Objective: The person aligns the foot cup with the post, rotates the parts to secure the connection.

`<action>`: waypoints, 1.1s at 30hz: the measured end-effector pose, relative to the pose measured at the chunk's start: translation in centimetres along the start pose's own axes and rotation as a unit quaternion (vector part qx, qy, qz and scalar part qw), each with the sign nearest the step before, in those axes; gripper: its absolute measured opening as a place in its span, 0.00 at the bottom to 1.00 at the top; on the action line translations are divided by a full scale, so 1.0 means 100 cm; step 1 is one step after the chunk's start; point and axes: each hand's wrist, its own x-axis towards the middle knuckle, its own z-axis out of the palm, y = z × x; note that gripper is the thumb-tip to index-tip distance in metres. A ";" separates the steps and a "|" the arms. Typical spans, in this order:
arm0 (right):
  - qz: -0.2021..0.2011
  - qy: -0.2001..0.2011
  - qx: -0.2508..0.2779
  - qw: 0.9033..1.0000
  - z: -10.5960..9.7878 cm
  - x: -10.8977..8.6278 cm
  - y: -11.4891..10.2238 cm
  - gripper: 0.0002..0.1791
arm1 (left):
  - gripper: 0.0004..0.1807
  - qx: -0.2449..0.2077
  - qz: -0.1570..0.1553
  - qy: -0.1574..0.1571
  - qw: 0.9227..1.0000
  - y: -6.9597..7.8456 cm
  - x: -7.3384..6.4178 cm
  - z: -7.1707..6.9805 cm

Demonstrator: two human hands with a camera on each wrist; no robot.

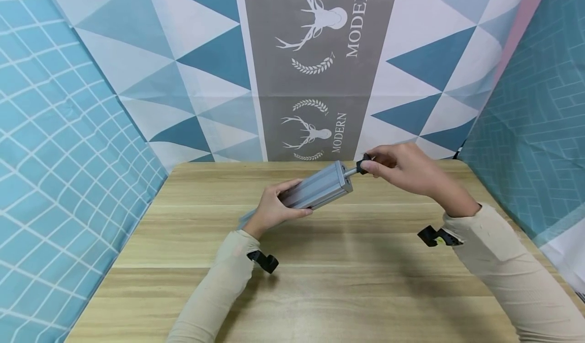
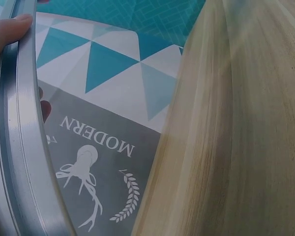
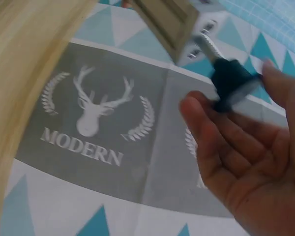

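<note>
My left hand (image 1: pixel 269 208) grips a grey aluminium profile (image 1: pixel 317 186) around its lower part, thumb on the near side. The profile is raised and tilted, its capped end up towards the right. A threaded rod (image 1: pixel 350 172) sticks out of that end and carries a black levelling foot (image 3: pixel 231 81). My right hand (image 1: pixel 407 169) pinches this foot between thumb and fingers. Close up in the left wrist view, the grooved side of the profile (image 2: pixel 32 132) runs along the left edge. The profile's lower end is partly hidden behind my left hand.
Below is a wooden table (image 1: pixel 320 302) with light grain. A patterned cloth (image 1: pixel 196 79) with triangles and deer prints hangs behind it. Blue checked cloth (image 1: pixel 59 129) stands on the left, teal cloth (image 1: pixel 534 104) on the right. Black mounts sit on both wrists.
</note>
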 end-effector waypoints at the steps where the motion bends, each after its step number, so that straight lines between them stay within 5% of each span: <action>1: 0.016 0.002 0.006 1.000 0.001 0.000 0.000 0.24 | 0.37 0.001 -0.002 0.000 1.000 0.000 0.000 0.000; 5: 0.051 0.008 0.019 0.998 0.004 0.001 -0.001 0.25 | 0.37 0.004 -0.010 -0.003 1.000 0.001 0.000 0.000; 9: 0.035 0.001 0.018 0.999 0.000 0.000 -0.001 0.24 | 0.37 0.002 -0.023 -0.004 1.000 0.000 0.001 0.001; 16: -0.075 -0.026 0.033 0.996 -0.008 -0.002 0.002 0.42 | 0.38 -0.009 -0.041 0.010 0.999 0.003 0.002 0.000; 20: -0.153 0.007 0.008 0.988 -0.008 -0.001 0.004 0.40 | 0.38 -0.016 -0.045 0.013 0.999 0.003 0.002 -0.001; 23: -0.172 0.033 -0.008 0.984 -0.007 -0.001 0.004 0.35 | 0.38 -0.021 -0.041 0.009 0.999 0.003 0.001 -0.002; 28: -0.079 0.036 -0.005 0.996 -0.003 0.000 0.002 0.21 | 0.37 -0.018 -0.025 0.006 1.000 0.003 0.000 -0.002; 33: 0.030 0.037 0.008 0.999 0.001 0.002 -0.003 0.24 | 0.37 -0.013 -0.017 0.006 1.000 0.002 0.000 -0.003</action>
